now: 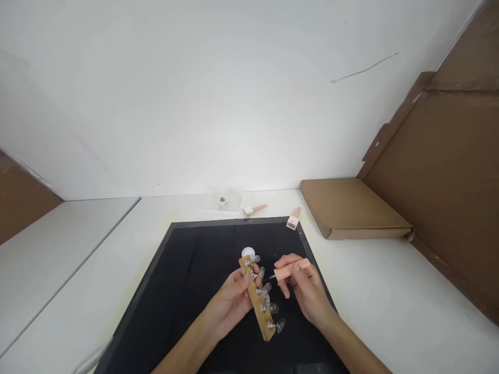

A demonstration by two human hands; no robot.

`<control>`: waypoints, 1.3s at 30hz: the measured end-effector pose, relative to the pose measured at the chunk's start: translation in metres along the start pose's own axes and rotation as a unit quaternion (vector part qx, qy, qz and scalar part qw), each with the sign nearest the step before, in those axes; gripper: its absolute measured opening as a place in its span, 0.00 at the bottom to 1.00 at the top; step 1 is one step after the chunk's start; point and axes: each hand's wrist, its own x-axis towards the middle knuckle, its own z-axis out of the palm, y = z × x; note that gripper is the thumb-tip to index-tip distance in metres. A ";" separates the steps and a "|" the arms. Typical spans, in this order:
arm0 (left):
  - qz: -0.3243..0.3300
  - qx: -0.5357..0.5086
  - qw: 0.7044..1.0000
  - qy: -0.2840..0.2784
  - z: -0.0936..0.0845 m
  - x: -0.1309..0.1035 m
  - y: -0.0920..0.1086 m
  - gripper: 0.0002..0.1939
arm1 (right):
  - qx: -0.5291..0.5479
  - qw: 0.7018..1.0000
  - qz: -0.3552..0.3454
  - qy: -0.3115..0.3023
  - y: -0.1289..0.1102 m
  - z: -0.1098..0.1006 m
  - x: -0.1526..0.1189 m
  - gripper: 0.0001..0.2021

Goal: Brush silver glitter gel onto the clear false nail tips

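Head view: looks forward and down on both bare hands over a black mat (195,270) laid on a white desk (390,291).
Left hand (232,298): fingers closed around the upper part of a wooden strip (257,304), thumb on its left edge, fingertips showing at its right side.
Wooden strip: held tilted above the mat, its far end leaning left; five metal stands along it each carry a clear tip.
Right hand (306,288): thumb and fingers pinching the peach handle of a brush (292,269); the brush end points left, near the clear tips. Whether it touches one, I cannot tell.
White dish (248,253): round, on the mat just beyond the strip's far end.
Round white item (267,298): partly hidden behind the strip.
Pale containers: one (248,211) beyond the mat's far edge, another (292,223) at its far right corner, each with a peach stem.
Clear piece (222,202): at the back, dark spot on top.
Cardboard box (351,205): flat, at the back right.
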 end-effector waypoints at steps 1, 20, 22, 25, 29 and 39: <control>0.003 0.001 1.000 -0.005 0.000 0.000 0.000 0.14 | -0.001 1.000 -0.001 -0.001 0.001 -0.001 0.000 0.15; -0.011 0.010 0.999 -0.028 -0.001 -0.003 0.000 0.12 | -0.063 0.997 0.017 0.041 -0.004 0.004 0.005 0.18; -0.014 0.013 1.000 -0.025 -0.001 -0.003 0.000 0.11 | -0.058 0.997 0.005 0.047 -0.003 0.004 0.004 0.18; -0.018 0.019 1.000 -0.018 0.000 -0.004 0.002 0.09 | -0.044 0.998 -0.007 0.055 -0.002 0.003 0.004 0.18; -0.017 0.037 0.999 0.004 0.003 -0.004 0.002 0.09 | -0.036 0.999 -0.001 0.034 0.000 0.001 0.003 0.18; -0.021 0.094 0.995 0.038 0.008 -0.003 0.003 0.12 | -0.076 0.997 0.007 -0.009 0.006 -0.003 -0.001 0.21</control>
